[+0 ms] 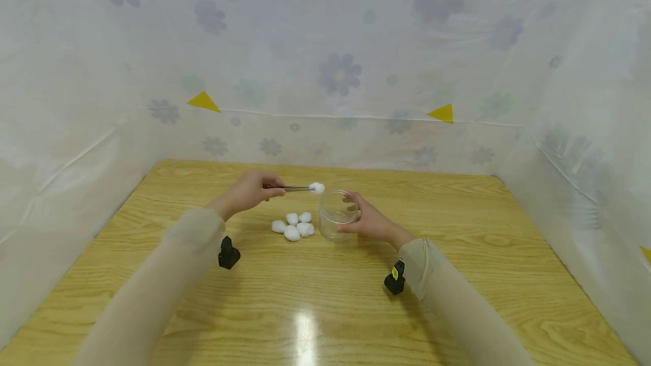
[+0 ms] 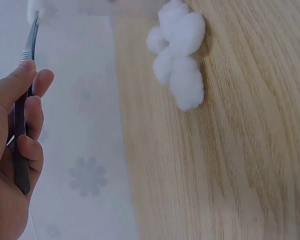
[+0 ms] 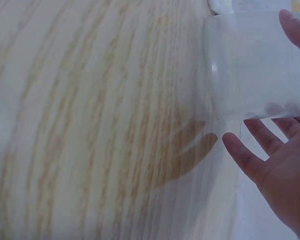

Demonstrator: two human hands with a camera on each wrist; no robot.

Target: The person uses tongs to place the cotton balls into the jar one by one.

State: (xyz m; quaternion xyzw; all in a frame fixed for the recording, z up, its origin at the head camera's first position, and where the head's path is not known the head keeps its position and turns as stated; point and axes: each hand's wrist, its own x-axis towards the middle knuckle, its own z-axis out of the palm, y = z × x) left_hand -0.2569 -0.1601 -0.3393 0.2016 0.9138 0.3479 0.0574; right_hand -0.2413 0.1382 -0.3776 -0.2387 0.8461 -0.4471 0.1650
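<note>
My left hand (image 1: 249, 191) pinches a pair of metal tweezers (image 1: 295, 188) (image 2: 22, 160). Their tips hold a white cotton ball (image 1: 317, 188) (image 2: 36, 9), up beside the rim of a clear jar (image 1: 331, 229) (image 3: 250, 65). The jar stands upright with its mouth uncovered. My right hand (image 1: 373, 222) (image 3: 282, 175) grips the jar from its right side, thumb on the near side and fingers around the far side. Several more cotton balls (image 1: 292, 233) (image 2: 187, 35) lie in a cluster on the table, left of the jar.
The wooden table (image 1: 305, 287) has pale flowered sheeting (image 1: 285, 72) behind it and at both sides. Two yellow triangles (image 1: 204, 101) mark the back sheet. A black camera mount (image 1: 229, 253) sits at the left wrist, another mount (image 1: 395, 279) at the right.
</note>
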